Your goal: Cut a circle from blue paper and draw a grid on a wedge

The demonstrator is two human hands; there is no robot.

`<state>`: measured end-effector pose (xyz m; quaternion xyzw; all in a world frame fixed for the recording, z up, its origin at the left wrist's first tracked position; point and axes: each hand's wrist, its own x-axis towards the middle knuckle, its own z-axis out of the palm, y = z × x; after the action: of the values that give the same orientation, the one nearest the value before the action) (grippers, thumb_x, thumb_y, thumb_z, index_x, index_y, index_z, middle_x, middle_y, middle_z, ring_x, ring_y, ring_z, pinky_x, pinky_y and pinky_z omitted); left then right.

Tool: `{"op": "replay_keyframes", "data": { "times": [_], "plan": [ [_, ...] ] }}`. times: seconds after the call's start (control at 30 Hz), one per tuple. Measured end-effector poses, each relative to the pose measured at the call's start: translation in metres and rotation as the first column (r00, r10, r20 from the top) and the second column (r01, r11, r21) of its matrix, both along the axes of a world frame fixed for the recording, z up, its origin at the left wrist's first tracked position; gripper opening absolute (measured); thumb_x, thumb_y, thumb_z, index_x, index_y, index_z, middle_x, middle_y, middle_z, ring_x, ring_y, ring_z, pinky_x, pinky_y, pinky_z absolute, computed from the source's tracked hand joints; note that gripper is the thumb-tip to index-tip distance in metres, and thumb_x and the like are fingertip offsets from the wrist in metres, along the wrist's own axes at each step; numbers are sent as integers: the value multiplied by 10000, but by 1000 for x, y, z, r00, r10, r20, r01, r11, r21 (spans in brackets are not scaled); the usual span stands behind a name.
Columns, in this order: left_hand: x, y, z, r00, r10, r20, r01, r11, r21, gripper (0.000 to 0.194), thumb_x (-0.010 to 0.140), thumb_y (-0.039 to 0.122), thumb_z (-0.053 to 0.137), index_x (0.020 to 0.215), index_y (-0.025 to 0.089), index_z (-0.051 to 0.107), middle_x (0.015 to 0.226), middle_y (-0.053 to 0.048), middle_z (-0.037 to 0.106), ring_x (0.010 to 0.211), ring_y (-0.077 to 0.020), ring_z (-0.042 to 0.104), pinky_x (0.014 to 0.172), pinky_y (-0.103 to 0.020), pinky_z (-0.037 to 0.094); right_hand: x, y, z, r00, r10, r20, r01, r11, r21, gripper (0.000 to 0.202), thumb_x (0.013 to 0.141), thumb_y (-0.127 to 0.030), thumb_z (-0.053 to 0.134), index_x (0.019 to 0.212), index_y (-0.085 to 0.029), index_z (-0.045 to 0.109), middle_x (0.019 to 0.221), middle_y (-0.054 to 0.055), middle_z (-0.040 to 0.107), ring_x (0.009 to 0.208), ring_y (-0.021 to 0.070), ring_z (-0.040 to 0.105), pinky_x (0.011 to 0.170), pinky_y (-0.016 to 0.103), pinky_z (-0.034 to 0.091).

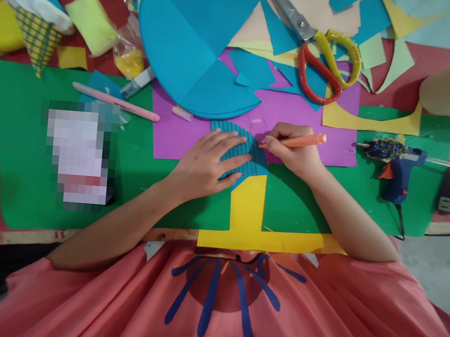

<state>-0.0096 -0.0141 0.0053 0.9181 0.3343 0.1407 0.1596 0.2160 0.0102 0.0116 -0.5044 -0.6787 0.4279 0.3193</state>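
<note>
My left hand [210,159] lies flat, fingers spread, on a small piece of blue paper [262,163] marked with dark parallel lines. In my right hand [298,151] is an orange marker pen [305,140], its tip down at the right edge of the lined paper. Under the blue piece lies a purple sheet [311,113]. A yellow paper strip [247,204] runs from the blue piece toward me. Just left of the purple sheet's top edge rests a pink pen [117,101], and a small pale pen cap [182,114] lies nearer my left hand.
Large scissors [321,67] with red and yellow handles lie among paper scraps at the back. Folded blue paper [180,45] sits beyond my hands. A glue gun [398,169] with its cord is on the right. A blurred-out object [80,154] stands left on the green sheet [22,173].
</note>
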Motion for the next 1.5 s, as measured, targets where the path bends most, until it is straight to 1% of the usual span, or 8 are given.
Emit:
{"op": "replay_keyframes", "data": {
  "times": [0.2,0.3,0.43,0.53,0.73,0.9,1.23,1.5],
  "plan": [
    [0,0,-1,999,-27,29,26,999,39,308,945,298,515,1207,201,647,1355,-137,570,1308,-305,499,1091,-514,389,0,0,3,999,36,10,-36,999,-38,260,760,-148,578,529,-180,465,476,-55,429,489,71,372,473,229,284],
    [0,0,0,1000,-18,11,18,999,31,316,950,309,501,1212,209,647,1363,-133,570,1318,-303,493,1094,-520,388,0,0,5,998,56,-18,-57,995,-88,245,737,-133,578,517,-179,479,474,-50,466,480,74,390,460,229,286],
    [0,0,1,1000,2,-20,-2,1000,7,318,961,313,476,1225,235,635,1387,-111,558,1338,-286,477,1108,-523,379,0,0,7,981,-57,-187,34,992,-122,185,750,-138,559,572,-182,534,554,-28,569,525,90,498,516,231,400],
    [0,1,0,999,36,-22,-36,999,12,331,967,309,469,1260,233,603,1407,-109,541,1353,-283,460,1120,-517,370,-1,0,6,967,-106,-232,80,990,-117,190,803,-188,576,616,-189,547,551,-32,560,515,94,518,521,238,426],
    [0,2,-1,996,80,-39,-77,995,64,331,972,279,460,1268,204,589,1412,-139,532,1345,-295,465,1117,-516,375,0,-2,2,982,-86,-171,78,996,-52,215,834,-275,617,644,-184,575,607,-8,614,567,111,564,543,252,437],
    [1,1,0,994,91,-60,-91,996,-8,362,974,259,452,1317,252,566,1445,-133,491,1379,-304,419,1126,-547,339,1,-2,2,997,-27,-74,24,999,-49,202,835,-278,602,659,-181,601,643,9,643,589,116,548,529,254,406],
    [2,1,1,993,105,-63,-109,991,-77,361,975,263,440,1305,242,584,1455,-128,462,1387,-306,391,1146,-537,294,2,-1,-1,1000,3,-21,-3,1000,10,230,817,-259,607,609,-166,583,532,-27,515,528,84,430,494,234,331],
    [1,1,-1,992,103,-68,-105,994,-29,354,973,274,443,1293,254,593,1443,-113,479,1369,-296,415,1122,-537,338,0,-1,1,998,61,-31,-62,998,-24,271,784,-200,588,539,-172,477,503,-48,449,504,63,365,471,224,269]
  ]
}}
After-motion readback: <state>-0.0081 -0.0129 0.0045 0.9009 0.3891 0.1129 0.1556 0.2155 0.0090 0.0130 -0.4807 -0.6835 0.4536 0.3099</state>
